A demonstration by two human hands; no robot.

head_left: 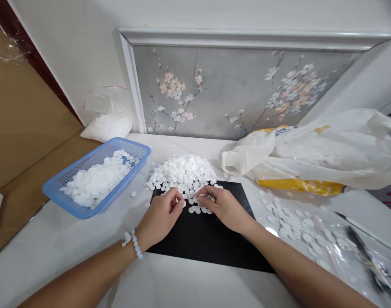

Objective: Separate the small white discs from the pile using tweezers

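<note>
Discs (185, 171) heaped beyond both hands' grip (on black mat (211, 239)).

blue basket (54, 188) left, bag (326, 149) right, mat (208, 239) front free.

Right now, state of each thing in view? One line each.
left hand: fingers curled, pinching small white discs at the mat's far edge
right hand: fingers bent onto discs on the mat
white disc pile: heaped loose, spilling onto the mat
black mat: flat, mostly bare
blue basket: part filled with white discs
plastic bag: lying on its side, crumpled
clear bag: holds white pieces; open or sealed, cannot tell
</note>
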